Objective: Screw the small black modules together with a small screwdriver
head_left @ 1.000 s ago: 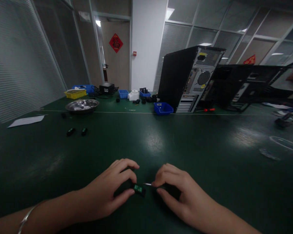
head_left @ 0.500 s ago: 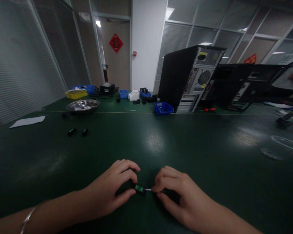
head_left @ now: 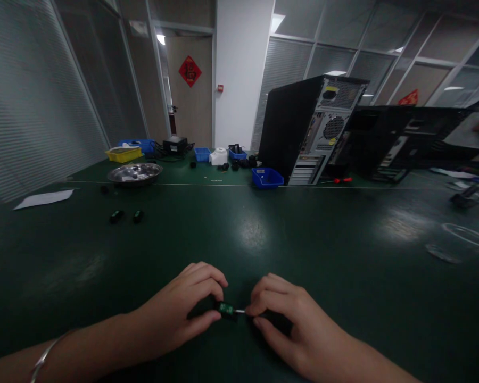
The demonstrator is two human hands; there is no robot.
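Observation:
Between the thumb and index finger of my left hand (head_left: pixel 195 306) is a small black part with a green circuit board face (head_left: pixel 225 308), low over the green table. A thin metal rod (head_left: pixel 240 311) reaches from the part's right end to the pinched fingers of my right hand (head_left: pixel 283 314). Whatever the rod belongs to is hidden in those fingers, so I cannot tell its kind. The rod's left end meets the part; whether it goes inside is too small to see. Two similar black parts, a left one (head_left: pixel 116 216) and a right one (head_left: pixel 138 216), lie farther off at the left.
A metal dish (head_left: pixel 134 174) and a sheet of paper (head_left: pixel 43 199) lie at the left. Toward the back are a yellow tray (head_left: pixel 123 154), a blue bin (head_left: pixel 267 178) and a computer tower (head_left: pixel 303 130). A clear round container (head_left: pixel 469 236) stands at the right.
My right hand and the metal rod have shifted very slightly left. The black part is tilted a little differently in my left hand. Both grips stay the same.

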